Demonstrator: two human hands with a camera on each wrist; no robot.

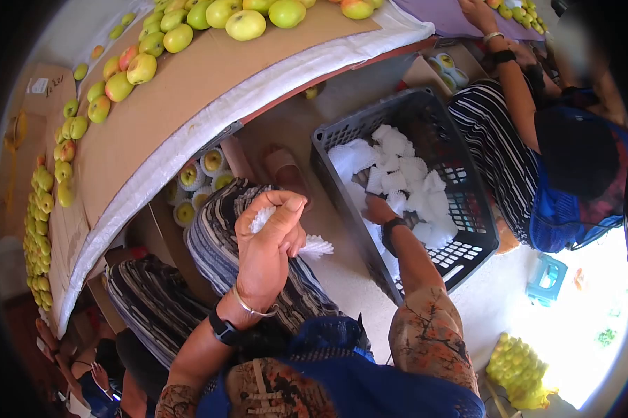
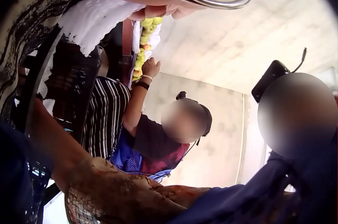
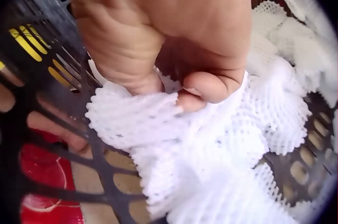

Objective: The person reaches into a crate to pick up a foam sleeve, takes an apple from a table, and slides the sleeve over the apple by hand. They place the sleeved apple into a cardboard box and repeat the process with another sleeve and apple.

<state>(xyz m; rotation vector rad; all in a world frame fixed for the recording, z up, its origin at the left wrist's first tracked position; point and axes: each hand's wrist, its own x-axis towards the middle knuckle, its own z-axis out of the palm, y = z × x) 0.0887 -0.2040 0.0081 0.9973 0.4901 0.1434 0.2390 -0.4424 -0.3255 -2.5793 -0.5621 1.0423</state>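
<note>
Down in the dark grey slatted plastic crate (image 1: 328, 171), our right hand (image 3: 158, 34) pinches one white foam mesh fruit sleeve (image 3: 132, 121) between thumb and curled fingers. The sleeve sits just under the fingertips on top of the loose pile, its length running sideways from the thumb. Our left hand (image 1: 269, 244) is raised nearer our chest, fingers curled round a second white foam sleeve (image 1: 319, 246). Around us: a pale floor and a cardboard-topped table (image 1: 188, 90) lined with yellow-green apples (image 1: 245, 25).
</note>
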